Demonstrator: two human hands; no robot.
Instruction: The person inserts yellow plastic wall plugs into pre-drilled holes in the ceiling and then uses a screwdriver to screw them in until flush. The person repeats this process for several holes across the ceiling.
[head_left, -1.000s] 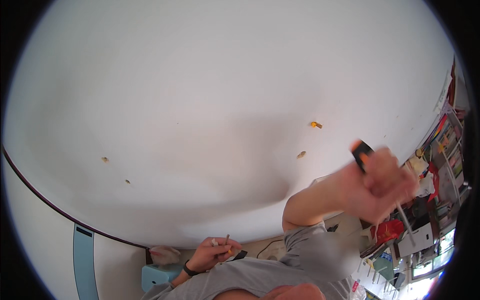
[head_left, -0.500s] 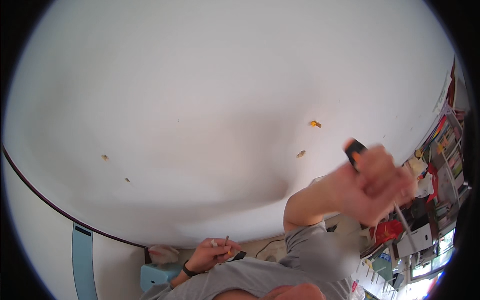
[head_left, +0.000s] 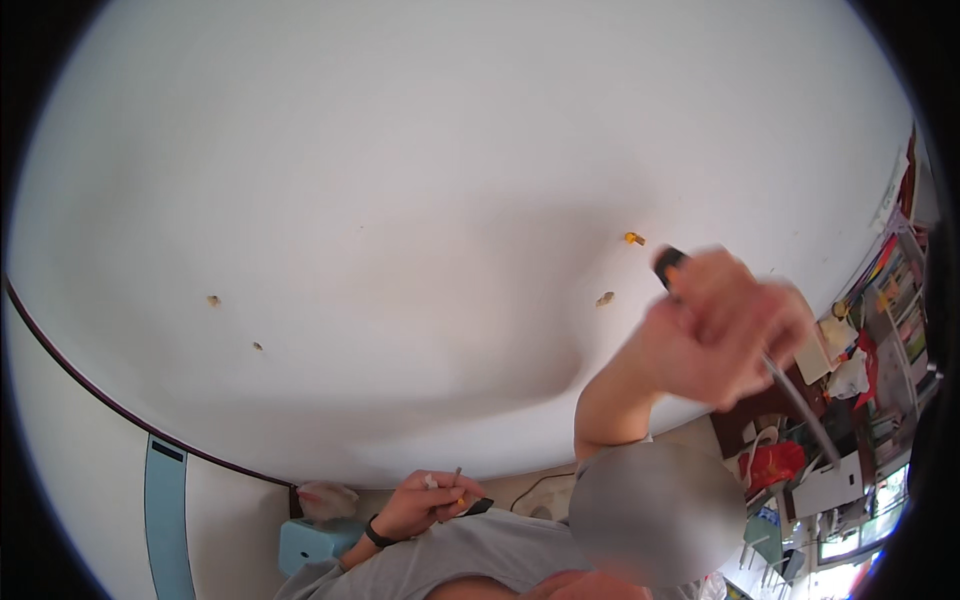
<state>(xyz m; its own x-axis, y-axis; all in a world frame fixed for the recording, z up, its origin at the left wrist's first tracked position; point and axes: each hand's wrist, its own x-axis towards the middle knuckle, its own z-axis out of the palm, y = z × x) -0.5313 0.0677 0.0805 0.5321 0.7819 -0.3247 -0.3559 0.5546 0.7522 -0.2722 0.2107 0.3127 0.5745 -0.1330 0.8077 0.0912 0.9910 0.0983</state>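
My right hand [head_left: 735, 325] is wrapped round a screwdriver [head_left: 803, 412] with a black and orange handle. The handle's butt end points up and left, toward a yellow wall plug [head_left: 634, 238] that sticks out of the white wall [head_left: 420, 180]. A gap separates the butt from the plug. Low in front of my body, my left hand [head_left: 425, 505] pinches a thin metal piece like a screw [head_left: 457, 478]. Small white and orange bits also show at its fingers, beside a black piece [head_left: 481, 507] I cannot make out.
Below the plug is a chipped hole [head_left: 605, 299]; two more holes [head_left: 213, 300] mark the wall's left part. A blue stool [head_left: 308, 545] with a plastic bag [head_left: 327, 499] on it stands lower left. Cluttered shelves [head_left: 890, 310] and a red bag [head_left: 775, 463] are at the right.
My right hand has moved up and left with the screwdriver, its butt end now nearer the yellow plug. My left hand keeps its pinch, almost in place. The view has shifted slightly.
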